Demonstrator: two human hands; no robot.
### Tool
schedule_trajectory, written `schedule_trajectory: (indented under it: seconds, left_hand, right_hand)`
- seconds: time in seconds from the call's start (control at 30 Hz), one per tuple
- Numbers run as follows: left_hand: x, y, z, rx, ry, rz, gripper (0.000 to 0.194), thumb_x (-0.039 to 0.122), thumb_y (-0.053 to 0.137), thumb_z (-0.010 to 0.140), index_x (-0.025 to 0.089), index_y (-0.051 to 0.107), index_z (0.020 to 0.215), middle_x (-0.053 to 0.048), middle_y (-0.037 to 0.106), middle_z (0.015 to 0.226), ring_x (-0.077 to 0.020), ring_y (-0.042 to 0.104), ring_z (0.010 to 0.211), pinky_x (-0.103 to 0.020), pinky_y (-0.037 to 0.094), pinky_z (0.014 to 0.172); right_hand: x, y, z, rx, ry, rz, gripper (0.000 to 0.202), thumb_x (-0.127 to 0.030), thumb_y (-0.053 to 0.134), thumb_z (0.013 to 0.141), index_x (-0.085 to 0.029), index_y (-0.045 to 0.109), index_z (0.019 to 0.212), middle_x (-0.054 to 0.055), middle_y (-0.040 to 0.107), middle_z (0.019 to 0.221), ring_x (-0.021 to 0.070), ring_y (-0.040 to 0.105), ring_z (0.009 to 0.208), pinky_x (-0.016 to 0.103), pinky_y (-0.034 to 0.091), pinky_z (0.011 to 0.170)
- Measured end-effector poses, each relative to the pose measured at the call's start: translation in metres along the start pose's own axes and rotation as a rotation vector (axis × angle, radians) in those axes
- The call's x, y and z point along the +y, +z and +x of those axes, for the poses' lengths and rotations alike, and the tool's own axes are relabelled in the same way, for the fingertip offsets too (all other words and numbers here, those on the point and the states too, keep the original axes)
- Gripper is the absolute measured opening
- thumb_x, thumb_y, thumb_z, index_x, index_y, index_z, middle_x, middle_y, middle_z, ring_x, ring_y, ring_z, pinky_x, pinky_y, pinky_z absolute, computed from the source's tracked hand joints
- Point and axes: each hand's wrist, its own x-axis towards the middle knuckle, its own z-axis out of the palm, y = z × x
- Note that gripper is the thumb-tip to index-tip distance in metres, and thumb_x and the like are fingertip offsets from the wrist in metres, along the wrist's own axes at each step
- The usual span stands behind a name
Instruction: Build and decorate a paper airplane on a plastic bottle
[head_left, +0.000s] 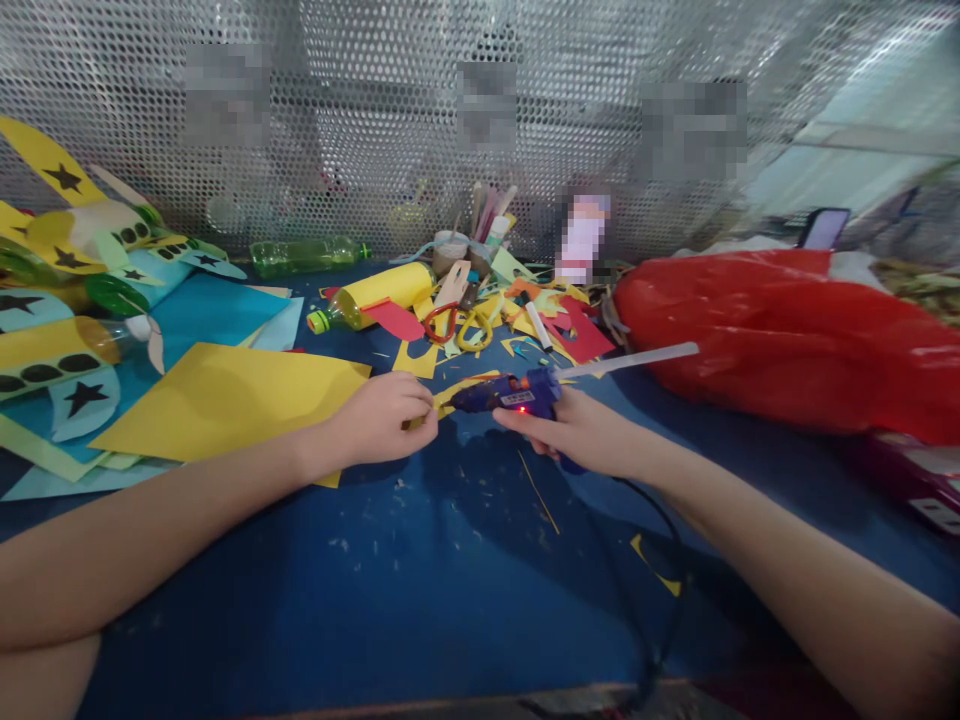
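My right hand [574, 430] is wrapped round a blue hot glue gun [517, 395], whose small red light is lit. A long whitish glue stick [637, 358] juts from its back end, and its nozzle points left. My left hand [394, 415] is closed in a pinch just left of the nozzle. A small yellow paper piece [444, 400] shows at those fingertips, close to the nozzle tip; the fingers hide most of it. Beneath the left wrist lies a large yellow paper sheet [247, 400].
Bottle planes [82, 235] with paper wings stand at the left. Behind the hands are a yellow-wrapped bottle [386, 290], a green bottle [304, 256], scissors [457, 325] and paper scraps [585, 330]. A red plastic bag [772, 340] lies right. The gun's cord [679, 560] trails forward.
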Motion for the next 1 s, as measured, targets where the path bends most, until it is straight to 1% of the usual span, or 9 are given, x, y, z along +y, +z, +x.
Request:
schedule_trajectory:
  seconds: [0.13, 0.3, 0.43, 0.57, 0.67, 0.73, 0.83, 0.9, 1.0]
  left_hand:
    - [0.0, 0.0, 0.0, 0.0, -0.006, 0.008, 0.033, 0.017, 0.048, 0.088, 0.018, 0.066, 0.06, -0.004, 0.073, 0.072, -0.0162, 0.066, 0.068, -0.029, 0.052, 0.068]
    - [0.0, -0.001, 0.0, -0.003, -0.001, 0.001, 0.033, 0.016, 0.049, 0.088, 0.017, 0.065, 0.059, -0.004, 0.073, 0.072, -0.0164, 0.067, 0.069, -0.029, 0.052, 0.068]
    - [-0.001, -0.001, 0.0, -0.028, -0.016, 0.005, 0.031, 0.016, 0.05, 0.087, 0.018, 0.066, 0.06, -0.004, 0.073, 0.073, -0.016, 0.067, 0.071, -0.028, 0.052, 0.07]
    - [-0.001, -0.001, 0.0, -0.028, -0.017, -0.007, 0.03, 0.016, 0.05, 0.087, 0.017, 0.067, 0.062, -0.005, 0.072, 0.073, -0.017, 0.067, 0.072, -0.029, 0.052, 0.071]
    - [0.0, -0.002, 0.001, -0.038, -0.02, -0.003, 0.031, 0.017, 0.049, 0.088, 0.017, 0.066, 0.062, -0.006, 0.072, 0.074, -0.0173, 0.067, 0.071, -0.03, 0.052, 0.07]
    - [0.001, -0.002, 0.001, -0.054, -0.038, 0.015, 0.035, 0.019, 0.046, 0.091, 0.017, 0.064, 0.061, -0.006, 0.072, 0.074, -0.0169, 0.066, 0.07, -0.029, 0.051, 0.069]
    - [0.003, -0.007, 0.001, -0.051, -0.109, 0.025, 0.037, 0.025, 0.041, 0.094, 0.017, 0.062, 0.065, -0.006, 0.07, 0.071, -0.0162, 0.065, 0.068, -0.028, 0.049, 0.066]
    - [0.004, -0.014, 0.003, -0.023, -0.184, -0.001, 0.037, 0.026, 0.038, 0.096, 0.017, 0.061, 0.067, -0.005, 0.068, 0.071, -0.0155, 0.063, 0.067, -0.027, 0.048, 0.064]
    - [-0.005, -0.033, 0.014, 0.05, -0.357, -0.074, 0.034, 0.025, 0.038, 0.095, 0.018, 0.056, 0.067, -0.003, 0.065, 0.071, -0.0143, 0.061, 0.068, -0.027, 0.047, 0.064]
  right_hand:
    - [-0.002, -0.002, 0.0, 0.048, 0.001, -0.005, 0.051, -0.068, 0.055, 0.077, -0.021, 0.05, 0.059, -0.001, 0.051, 0.046, 0.0122, 0.048, 0.044, 0.026, 0.039, 0.046]
    - [-0.005, -0.004, -0.003, -0.022, 0.049, -0.033, 0.053, -0.069, 0.053, 0.078, -0.021, 0.048, 0.058, 0.0, 0.053, 0.048, 0.012, 0.049, 0.045, 0.026, 0.04, 0.047]
    - [-0.006, -0.005, -0.005, 0.018, 0.014, -0.031, 0.049, -0.068, 0.055, 0.077, -0.021, 0.051, 0.064, -0.002, 0.052, 0.048, 0.0115, 0.048, 0.044, 0.025, 0.038, 0.046]
    - [-0.005, -0.007, -0.007, -0.013, 0.033, -0.011, 0.051, -0.069, 0.058, 0.076, -0.021, 0.05, 0.059, -0.001, 0.052, 0.046, 0.0116, 0.047, 0.042, 0.026, 0.037, 0.044]
    - [-0.001, -0.005, -0.004, 0.004, 0.045, 0.035, 0.053, -0.069, 0.061, 0.073, -0.021, 0.051, 0.056, 0.0, 0.053, 0.046, 0.0125, 0.048, 0.043, 0.027, 0.038, 0.045]
    - [0.003, -0.003, 0.0, -0.012, 0.016, 0.146, 0.054, -0.07, 0.062, 0.073, -0.02, 0.05, 0.053, 0.0, 0.052, 0.046, 0.0117, 0.047, 0.044, 0.027, 0.039, 0.046]
    - [0.01, 0.0, 0.009, -0.029, -0.056, 0.509, 0.055, -0.068, 0.065, 0.073, -0.02, 0.046, 0.055, -0.003, 0.048, 0.048, 0.0091, 0.043, 0.043, 0.025, 0.036, 0.045]
    - [0.014, 0.0, 0.015, 0.013, -0.091, 0.763, 0.053, -0.065, 0.067, 0.074, -0.02, 0.045, 0.057, -0.003, 0.048, 0.052, 0.0075, 0.038, 0.043, 0.024, 0.033, 0.043]
    - [0.019, 0.001, 0.023, 0.114, -0.102, 0.982, 0.047, -0.06, 0.07, 0.073, -0.019, 0.049, 0.062, -0.002, 0.053, 0.059, 0.0063, 0.034, 0.045, 0.023, 0.032, 0.043]
